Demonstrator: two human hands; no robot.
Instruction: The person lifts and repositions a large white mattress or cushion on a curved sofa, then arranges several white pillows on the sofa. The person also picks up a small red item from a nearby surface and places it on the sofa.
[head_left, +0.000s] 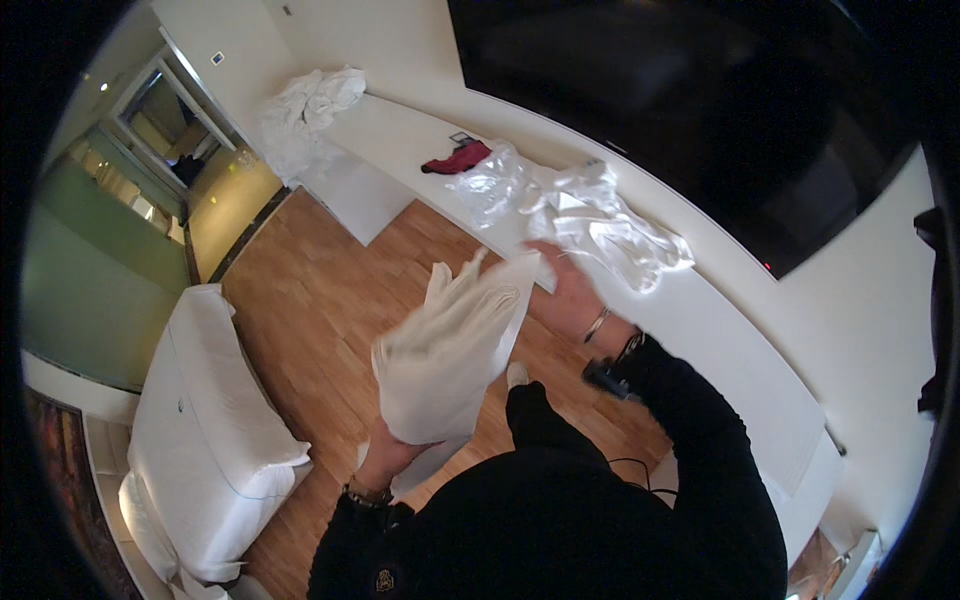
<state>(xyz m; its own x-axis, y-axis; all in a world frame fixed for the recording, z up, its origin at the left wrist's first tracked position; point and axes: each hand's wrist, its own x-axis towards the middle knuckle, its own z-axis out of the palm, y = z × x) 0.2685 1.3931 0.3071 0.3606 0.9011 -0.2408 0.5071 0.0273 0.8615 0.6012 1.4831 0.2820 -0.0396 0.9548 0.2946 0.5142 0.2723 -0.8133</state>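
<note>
A folded white cloth (442, 360), several layers thick, is held up in front of my body over the wooden floor. My left hand (390, 454) grips its lower end from below. At the upper right, my right hand (566, 296) is against the cloth's edge; it is blurred and its fingertips are partly hidden, so its hold cannot be told. Crumpled white fabric (622, 232) and a clear plastic bag (491, 184) lie on the long white counter (720, 337) beyond my right hand. A dark red cloth item (459, 158) lies by the bag.
A bed with white bedding (210, 435) stands to the left. More white fabric (315, 97) is heaped at the counter's far end. A large black television (675, 97) hangs above the counter. Dark cables (645, 476) are near my body. A doorway (176, 120) is at the upper left.
</note>
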